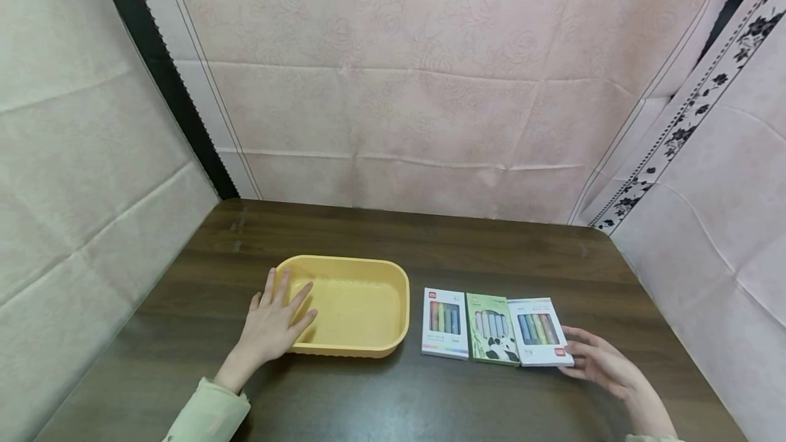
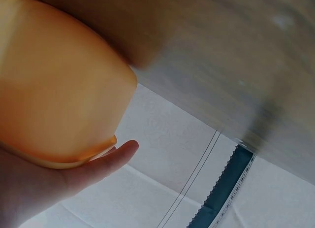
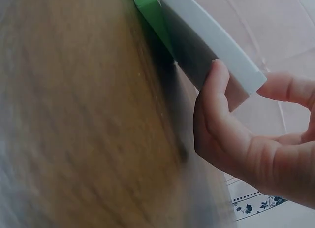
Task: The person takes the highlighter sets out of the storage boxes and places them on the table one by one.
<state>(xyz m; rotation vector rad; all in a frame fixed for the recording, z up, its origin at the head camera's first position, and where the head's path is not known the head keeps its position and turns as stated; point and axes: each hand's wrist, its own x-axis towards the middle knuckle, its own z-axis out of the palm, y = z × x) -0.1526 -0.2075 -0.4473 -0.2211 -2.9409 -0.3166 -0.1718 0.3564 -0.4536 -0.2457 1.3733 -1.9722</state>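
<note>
In the head view, my left hand lies over the left rim of a yellow plastic basket, its fingers spread and fairly straight. The left wrist view shows the basket's outer side close up, with a finger along the rim. On the right, my right hand pinches the right end of a white box of coloured pens between thumb and fingers. That box is tilted, its right end raised in the right wrist view, and its left edge overlaps a green panda box of pens.
Another white box of pens lies left of the green one, beside the basket. All stand on a dark wooden table. Pale cloth hangs behind the table and along both sides.
</note>
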